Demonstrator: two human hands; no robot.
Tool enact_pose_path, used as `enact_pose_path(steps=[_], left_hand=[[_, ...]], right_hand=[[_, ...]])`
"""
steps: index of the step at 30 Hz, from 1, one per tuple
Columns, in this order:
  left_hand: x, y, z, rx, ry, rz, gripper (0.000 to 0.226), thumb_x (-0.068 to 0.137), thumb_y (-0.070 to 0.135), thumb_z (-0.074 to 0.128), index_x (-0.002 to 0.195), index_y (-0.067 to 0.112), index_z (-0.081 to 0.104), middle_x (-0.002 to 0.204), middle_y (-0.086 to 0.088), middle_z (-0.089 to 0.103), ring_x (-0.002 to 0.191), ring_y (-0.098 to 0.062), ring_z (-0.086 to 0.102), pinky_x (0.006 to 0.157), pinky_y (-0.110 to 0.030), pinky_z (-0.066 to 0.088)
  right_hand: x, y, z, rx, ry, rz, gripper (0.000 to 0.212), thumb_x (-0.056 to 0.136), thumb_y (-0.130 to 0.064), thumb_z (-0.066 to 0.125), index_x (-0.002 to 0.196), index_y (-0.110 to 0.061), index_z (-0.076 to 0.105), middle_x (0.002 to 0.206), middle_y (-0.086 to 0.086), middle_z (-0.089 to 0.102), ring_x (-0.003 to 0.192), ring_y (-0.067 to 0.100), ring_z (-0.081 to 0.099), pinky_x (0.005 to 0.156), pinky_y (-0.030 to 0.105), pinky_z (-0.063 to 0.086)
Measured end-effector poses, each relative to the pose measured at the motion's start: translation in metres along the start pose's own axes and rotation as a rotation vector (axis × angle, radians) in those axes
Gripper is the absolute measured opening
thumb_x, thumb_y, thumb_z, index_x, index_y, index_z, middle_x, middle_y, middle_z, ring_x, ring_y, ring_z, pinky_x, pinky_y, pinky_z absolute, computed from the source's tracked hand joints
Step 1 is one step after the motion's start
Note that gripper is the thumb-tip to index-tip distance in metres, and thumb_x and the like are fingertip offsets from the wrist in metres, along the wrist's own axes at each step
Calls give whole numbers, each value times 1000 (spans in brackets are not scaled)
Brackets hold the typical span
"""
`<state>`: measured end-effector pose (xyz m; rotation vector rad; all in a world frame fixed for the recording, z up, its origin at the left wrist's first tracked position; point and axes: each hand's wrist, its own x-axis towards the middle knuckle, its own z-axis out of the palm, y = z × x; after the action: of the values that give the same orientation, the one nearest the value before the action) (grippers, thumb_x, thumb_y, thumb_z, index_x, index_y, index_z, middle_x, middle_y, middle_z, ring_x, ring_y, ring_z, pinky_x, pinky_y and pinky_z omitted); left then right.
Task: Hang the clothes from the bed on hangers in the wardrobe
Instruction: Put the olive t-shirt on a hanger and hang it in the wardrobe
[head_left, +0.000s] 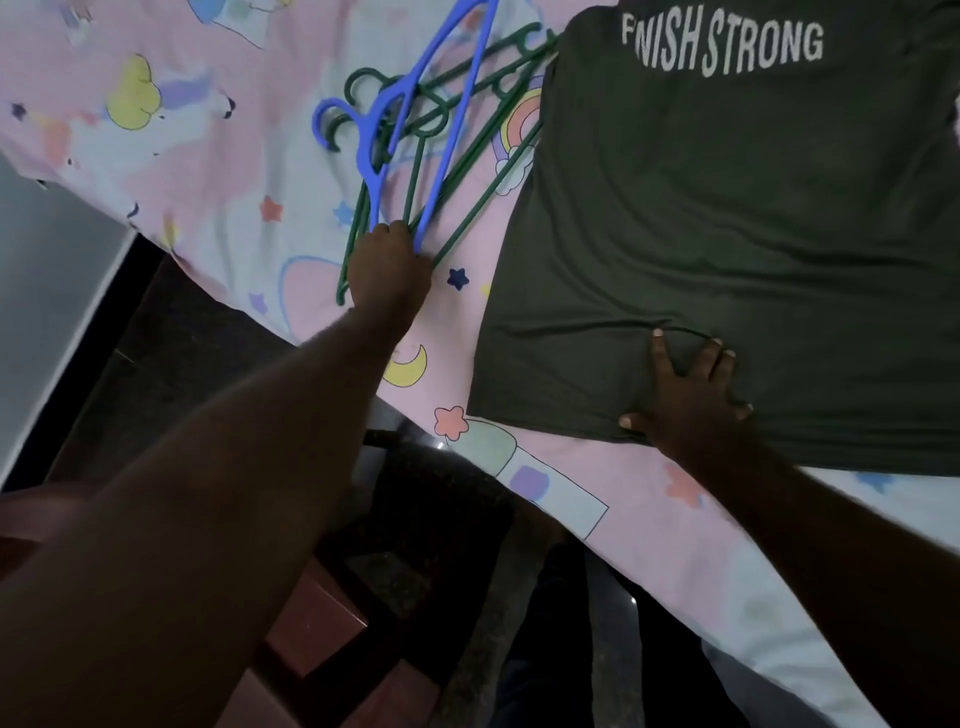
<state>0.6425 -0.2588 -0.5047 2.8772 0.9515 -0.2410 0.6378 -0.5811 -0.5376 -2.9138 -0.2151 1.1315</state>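
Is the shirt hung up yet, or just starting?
Just starting. The dark T-shirt lies flat on the bed sheet with no hanger showing in it. The left hand grips the hangers beside it; the right hand rests spread on the hem. Left to do: hanger in, then into the wardrobe, which isn't in view.

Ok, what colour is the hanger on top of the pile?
Blue; the hanger lies over dark green ones, head view.
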Motion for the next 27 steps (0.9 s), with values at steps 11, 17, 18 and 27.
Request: enact_pose_path(steps=[11,17,18,27], left_hand=[[27,-5,-7,61,-98,-92,23,88,7,47,102,0,63,107,-19,62,100,-39,60,81,-41,48],[38,-13,-28,-195,56,-218,29,95,13,43,99,-7,63,107,-25,64,104,-39,58,85,-38,43],[38,-17,-34,-231,102,-237,29,96,15,43,92,-6,63,100,-25,65,97,-37,59,80,-36,41],[-77,48,-28,-542,264,-23,25,96,18,55,77,6,66,68,-7,52,65,-22,49,61,-24,23]], right_hand=[[0,-2,2,-42,20,12,115,76,-61,71,153,-38,-11,157,26,-10,147,41,-6,101,72,30],[0,-1,1,-29,-6,13,114,77,-62,70,153,-38,-11,157,27,-12,147,41,-7,101,72,30],[1,0,1,-28,-8,6,114,77,-62,70,153,-38,-11,157,27,-12,147,42,-7,101,72,30],[-6,15,-12,177,-36,-107,103,79,-53,73,156,-34,7,159,24,0,148,37,2,108,64,27]])
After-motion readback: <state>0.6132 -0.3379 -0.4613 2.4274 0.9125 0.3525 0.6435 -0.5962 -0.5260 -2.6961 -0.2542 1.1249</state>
